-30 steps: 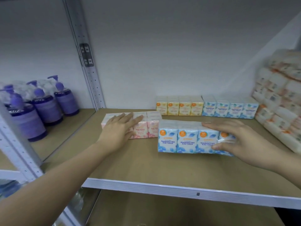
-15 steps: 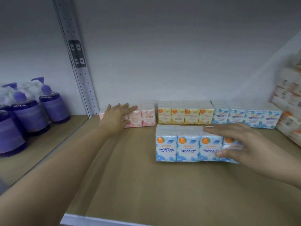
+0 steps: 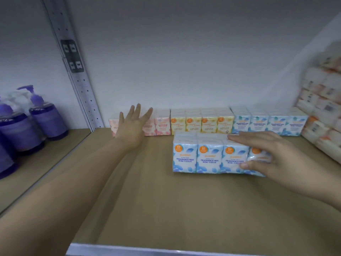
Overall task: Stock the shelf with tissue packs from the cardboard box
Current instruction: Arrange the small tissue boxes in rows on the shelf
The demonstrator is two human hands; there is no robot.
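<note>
A blue pack (image 3: 210, 156) of mini tissues stands on the brown shelf (image 3: 166, 209), in front of the back row and a little right of centre. Its front reads "fragrance free mini tissue". The right hand (image 3: 273, 159) grips the pack's right end, fingers (image 3: 245, 138) flat along the top and thumb pressed on the front face.

Behind it, against the white wall, a row runs left to right: pink packs (image 3: 160, 126), yellow packs (image 3: 201, 123), then more blue packs (image 3: 269, 124). The front pack sits just ahead of the yellow and blue ones; whether it touches them cannot be told.

The left hand (image 3: 132, 126) is open with fingers spread, holding nothing, raised in front of the pink packs and covering part of them. Whether it touches them cannot be told.

At the far right, blurred white and orange packs (image 3: 324, 111) are stacked high. Left of the perforated metal upright (image 3: 73, 67), purple pump bottles (image 3: 46, 115) stand on the neighbouring shelf.
</note>
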